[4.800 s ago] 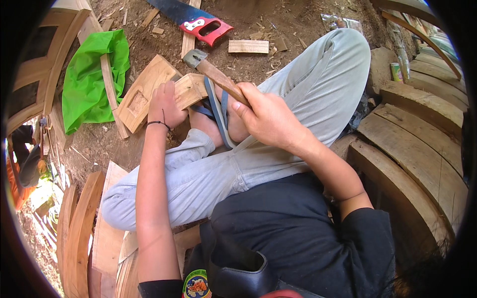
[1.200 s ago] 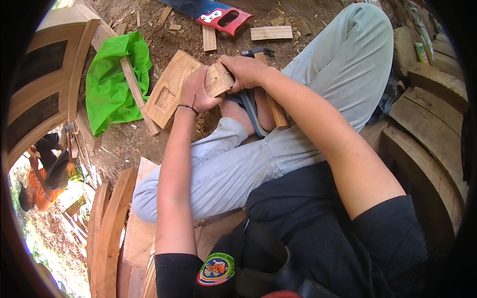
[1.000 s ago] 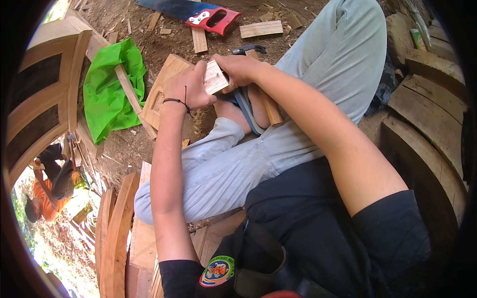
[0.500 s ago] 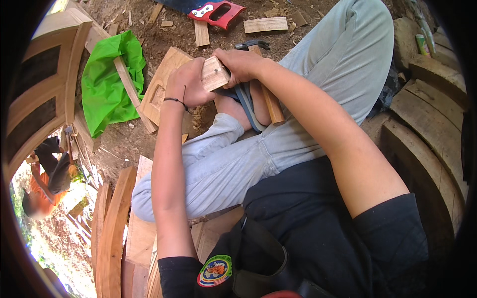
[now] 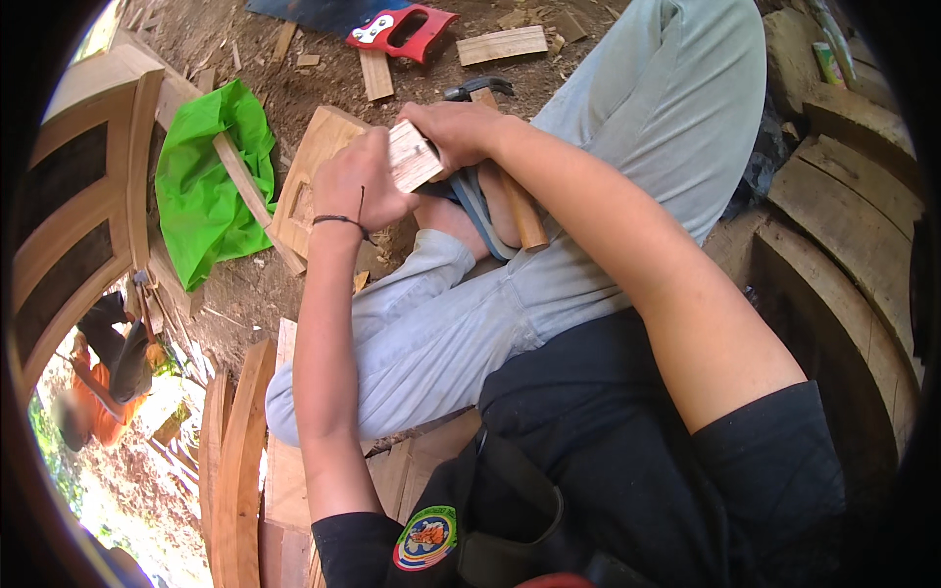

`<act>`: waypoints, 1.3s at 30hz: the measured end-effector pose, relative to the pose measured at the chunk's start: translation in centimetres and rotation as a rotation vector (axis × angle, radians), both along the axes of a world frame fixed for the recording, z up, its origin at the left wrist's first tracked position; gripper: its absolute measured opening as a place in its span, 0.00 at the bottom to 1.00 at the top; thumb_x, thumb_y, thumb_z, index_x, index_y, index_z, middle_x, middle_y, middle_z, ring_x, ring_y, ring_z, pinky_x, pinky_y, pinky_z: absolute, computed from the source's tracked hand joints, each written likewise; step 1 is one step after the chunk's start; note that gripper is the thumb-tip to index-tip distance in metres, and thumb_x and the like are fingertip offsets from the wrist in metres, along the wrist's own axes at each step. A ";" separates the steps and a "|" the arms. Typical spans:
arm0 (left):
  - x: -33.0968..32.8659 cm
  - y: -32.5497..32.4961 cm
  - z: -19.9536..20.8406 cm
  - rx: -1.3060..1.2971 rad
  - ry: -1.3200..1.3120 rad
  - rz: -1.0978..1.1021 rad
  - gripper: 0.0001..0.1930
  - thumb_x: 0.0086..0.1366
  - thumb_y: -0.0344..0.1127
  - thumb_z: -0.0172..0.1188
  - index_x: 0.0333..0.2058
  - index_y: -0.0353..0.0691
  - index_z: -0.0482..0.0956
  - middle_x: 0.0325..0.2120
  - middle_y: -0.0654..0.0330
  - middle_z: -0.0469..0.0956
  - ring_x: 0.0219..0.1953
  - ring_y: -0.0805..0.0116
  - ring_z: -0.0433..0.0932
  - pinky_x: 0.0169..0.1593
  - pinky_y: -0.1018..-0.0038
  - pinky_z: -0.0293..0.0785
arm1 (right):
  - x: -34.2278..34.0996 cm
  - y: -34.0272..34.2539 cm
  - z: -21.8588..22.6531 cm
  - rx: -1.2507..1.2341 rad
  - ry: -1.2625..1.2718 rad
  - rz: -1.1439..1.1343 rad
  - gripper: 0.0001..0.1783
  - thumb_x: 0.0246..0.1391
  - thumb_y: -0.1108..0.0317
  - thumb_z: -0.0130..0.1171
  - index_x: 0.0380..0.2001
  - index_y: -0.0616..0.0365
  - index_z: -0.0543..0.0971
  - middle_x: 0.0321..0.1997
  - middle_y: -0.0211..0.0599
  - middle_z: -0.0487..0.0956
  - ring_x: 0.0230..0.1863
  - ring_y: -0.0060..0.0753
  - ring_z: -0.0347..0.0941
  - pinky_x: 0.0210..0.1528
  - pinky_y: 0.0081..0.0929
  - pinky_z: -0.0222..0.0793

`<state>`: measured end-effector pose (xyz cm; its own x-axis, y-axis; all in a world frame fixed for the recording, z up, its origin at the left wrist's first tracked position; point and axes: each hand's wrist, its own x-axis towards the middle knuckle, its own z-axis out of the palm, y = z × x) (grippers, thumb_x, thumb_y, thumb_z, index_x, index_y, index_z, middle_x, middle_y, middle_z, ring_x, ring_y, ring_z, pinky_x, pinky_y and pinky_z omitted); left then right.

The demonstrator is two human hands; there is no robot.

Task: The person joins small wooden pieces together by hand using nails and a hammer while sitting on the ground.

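Observation:
A small pale wooden block (image 5: pixel 413 157) with a dark mark on its face is held up between my two hands. My left hand (image 5: pixel 361 184), a dark cord round its wrist, is closed on the block's left side. My right hand (image 5: pixel 454 134) grips the opposite edge, with its fingertips partly hidden behind the wood. Just right of my hands lies a hammer (image 5: pixel 522 213), its dark head beyond my right hand and its wooden handle across my foot. Behind my left hand rests a flat shaped wooden panel (image 5: pixel 312 162).
A red-handled saw (image 5: pixel 417 37) and wood scraps (image 5: pixel 502 45) lie on the dirt ahead. Left are a green plastic sheet (image 5: pixel 211 186), a wooden frame (image 5: pixel 145 167) and upright boards (image 5: pixel 241 461). Thick planks (image 5: pixel 843 220) stand at right. Another person (image 5: pixel 106 387) is at far left.
My hands and the block have shifted slightly left, and the block's face is turned a little differently. The whole view has moved slightly. Both hands keep their hold.

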<state>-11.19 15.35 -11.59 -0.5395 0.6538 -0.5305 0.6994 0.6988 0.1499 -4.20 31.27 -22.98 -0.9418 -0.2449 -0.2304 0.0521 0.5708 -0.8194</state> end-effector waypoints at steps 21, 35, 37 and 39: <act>-1.3 -0.6 -0.3 0.059 -0.087 -0.022 0.32 0.39 0.45 0.71 0.42 0.37 0.69 0.32 0.41 0.79 0.38 0.38 0.79 0.42 0.53 0.76 | -0.3 -0.2 -0.6 -0.026 0.027 -0.015 0.46 0.32 0.49 0.77 0.55 0.53 0.66 0.49 0.48 0.80 0.53 0.55 0.75 0.52 0.45 0.72; -1.1 -6.3 -6.7 0.578 -0.067 0.038 0.37 0.37 0.46 0.70 0.48 0.37 0.70 0.36 0.43 0.77 0.40 0.41 0.77 0.44 0.57 0.74 | -0.4 -1.0 0.9 0.018 0.014 -0.015 0.47 0.34 0.54 0.76 0.57 0.51 0.64 0.53 0.49 0.77 0.57 0.55 0.72 0.55 0.45 0.70; -1.3 -5.5 -5.7 0.424 -0.102 0.075 0.35 0.36 0.46 0.71 0.45 0.38 0.71 0.35 0.43 0.77 0.39 0.41 0.78 0.43 0.58 0.75 | -0.4 -0.8 0.8 0.008 0.008 -0.013 0.46 0.34 0.53 0.76 0.57 0.52 0.64 0.52 0.50 0.77 0.56 0.56 0.72 0.55 0.45 0.70; -1.5 -3.8 -3.3 0.246 -0.108 0.051 0.33 0.36 0.46 0.71 0.43 0.38 0.72 0.34 0.44 0.78 0.39 0.42 0.78 0.42 0.58 0.75 | -0.4 -0.7 0.0 -0.004 -0.009 -0.018 0.46 0.34 0.53 0.76 0.56 0.52 0.65 0.51 0.50 0.78 0.56 0.56 0.72 0.54 0.45 0.70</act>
<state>-12.71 11.58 -14.90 -0.5243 0.7436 -0.4150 0.6350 0.6661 0.3913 -4.60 30.60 -22.93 -0.9440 -0.2288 -0.2378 0.0696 0.5665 -0.8211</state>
